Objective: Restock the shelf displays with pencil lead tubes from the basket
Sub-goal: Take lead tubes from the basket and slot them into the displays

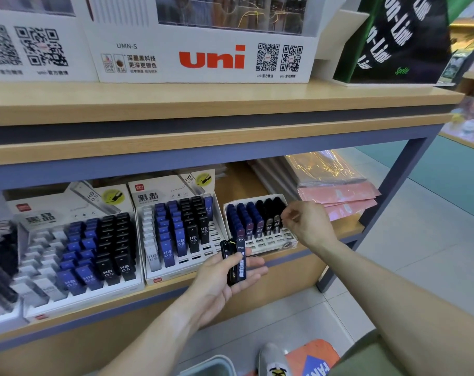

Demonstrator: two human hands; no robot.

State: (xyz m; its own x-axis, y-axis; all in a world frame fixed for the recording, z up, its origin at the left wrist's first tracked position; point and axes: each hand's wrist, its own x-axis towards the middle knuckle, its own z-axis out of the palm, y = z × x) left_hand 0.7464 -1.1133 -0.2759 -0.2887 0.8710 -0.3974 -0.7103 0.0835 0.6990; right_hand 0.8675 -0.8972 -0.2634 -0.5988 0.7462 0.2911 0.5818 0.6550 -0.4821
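Note:
My left hand [225,278] lies palm up in front of the lower shelf and holds three black pencil lead tubes [235,263], with the thumb across them. My right hand [306,221] hovers at the right end of the small display tray [268,244], fingers pinched together beside the front black tube [277,222]; whether it grips that tube is unclear. That tray holds rows of dark blue and black tubes, and its front slots are bare. The basket [211,366] shows only as a grey rim at the bottom edge.
Two larger display boxes [176,226] [76,240] with white, blue and black HB 0.5 tubes stand to the left. Pink wrapped packs [338,194] lie at the shelf's right end. The upper shelf [203,104] carries white uni boxes. My shoe [273,359] is on the tiled floor.

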